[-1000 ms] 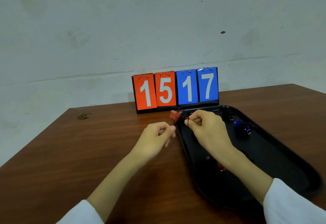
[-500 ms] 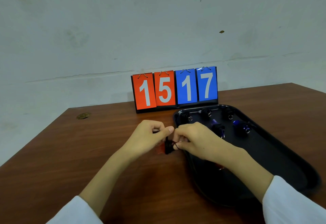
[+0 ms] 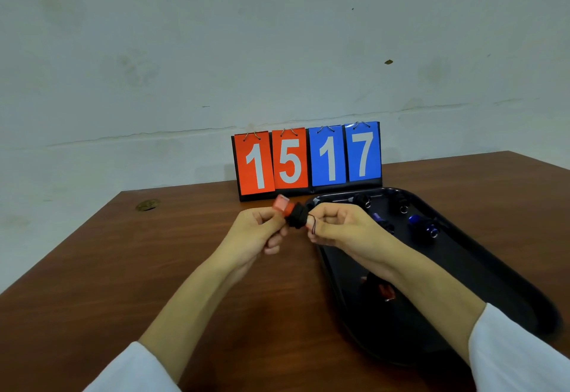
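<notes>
Head view centres on a small push-button switch [image 3: 291,211], a red square cap on a black collared body, held in the air just past the near-left corner of the black tray [image 3: 462,265], clear of its rim. The left hand [image 3: 256,231] has its fingers curled, with thumb and forefinger pinching the red cap end. The right hand [image 3: 342,228] is curled too, its fingertips gripping the black rear end of the switch. A thin black loop [image 3: 313,226] hangs at those fingertips; I cannot tell whether it is a ring or a wire.

Inside the tray, blue button parts [image 3: 424,225] lie toward its far end, black parts [image 3: 362,200] sit along its far rim, and a red piece [image 3: 385,291] shows below the right wrist. Behind the tray's far-left corner stands a flip scoreboard [image 3: 307,160] reading 15 and 17. The tray rests on a brown wooden table [image 3: 154,268].

The main risk seems to be the loop. It is slight and only lightly held, so a twist of either hand could let it slip into the dark tray, where it would be hard to spot. The two pinches are also narrow, and pulling unevenly could pop the switch free.
</notes>
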Available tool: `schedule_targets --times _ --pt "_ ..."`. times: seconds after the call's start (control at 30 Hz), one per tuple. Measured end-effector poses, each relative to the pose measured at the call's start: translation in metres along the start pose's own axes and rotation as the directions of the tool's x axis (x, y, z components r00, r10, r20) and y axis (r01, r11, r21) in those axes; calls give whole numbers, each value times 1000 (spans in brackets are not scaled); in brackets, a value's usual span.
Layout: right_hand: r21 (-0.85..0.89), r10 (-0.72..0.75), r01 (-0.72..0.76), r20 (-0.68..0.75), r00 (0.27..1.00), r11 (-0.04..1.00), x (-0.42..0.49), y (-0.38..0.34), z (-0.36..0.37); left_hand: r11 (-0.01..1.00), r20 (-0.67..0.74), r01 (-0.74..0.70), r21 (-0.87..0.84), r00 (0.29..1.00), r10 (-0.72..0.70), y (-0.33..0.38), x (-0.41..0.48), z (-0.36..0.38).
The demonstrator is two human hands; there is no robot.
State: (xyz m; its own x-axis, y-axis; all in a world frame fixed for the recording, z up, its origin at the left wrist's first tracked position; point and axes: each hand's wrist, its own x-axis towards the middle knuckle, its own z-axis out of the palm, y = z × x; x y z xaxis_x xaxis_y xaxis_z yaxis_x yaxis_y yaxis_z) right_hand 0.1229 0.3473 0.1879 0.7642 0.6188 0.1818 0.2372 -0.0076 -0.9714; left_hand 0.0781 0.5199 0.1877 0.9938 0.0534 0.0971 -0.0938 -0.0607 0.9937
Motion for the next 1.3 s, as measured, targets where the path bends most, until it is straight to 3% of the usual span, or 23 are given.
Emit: schedule_targets --times 0.1,0.23,0.33,0.63,0.8,0.93,1.07,1.17,1.3 --pt "203 86 -71 -66 994 977 2 2 0 995 2 -73 67 997 73 -2 -2 8" --pt "276 154 -105 -164 974 955 4 3 0 939 -131 -187 288 964 232 -6 -4 23" --pt "305 197 -127 -208 958 944 4 3 0 896 -172 -277 348 920 351 -8 -7 29" --pt "383 264 -177 -189 946 907 5 4 2 907 -179 -311 284 912 369 -9 -10 26" --pt "411 296 -209 -160 942 887 5 8 8 812 -286 -381 442 798 530 -11 -9 26" --pt "451 327 -240 -125 937 860 4 10 11 793 -303 -403 457 768 565 -11 -13 29" --pt "412 314 -239 -124 941 879 4 14 13 865 -416 -352 358 769 485 -8 -13 27" --pt "399 308 -237 -123 943 886 4 14 16 871 -423 -342 353 772 475 -11 -12 27" --pt "324 284 -227 -142 948 918 2 15 16 806 -375 -355 473 747 549 -16 -14 27"
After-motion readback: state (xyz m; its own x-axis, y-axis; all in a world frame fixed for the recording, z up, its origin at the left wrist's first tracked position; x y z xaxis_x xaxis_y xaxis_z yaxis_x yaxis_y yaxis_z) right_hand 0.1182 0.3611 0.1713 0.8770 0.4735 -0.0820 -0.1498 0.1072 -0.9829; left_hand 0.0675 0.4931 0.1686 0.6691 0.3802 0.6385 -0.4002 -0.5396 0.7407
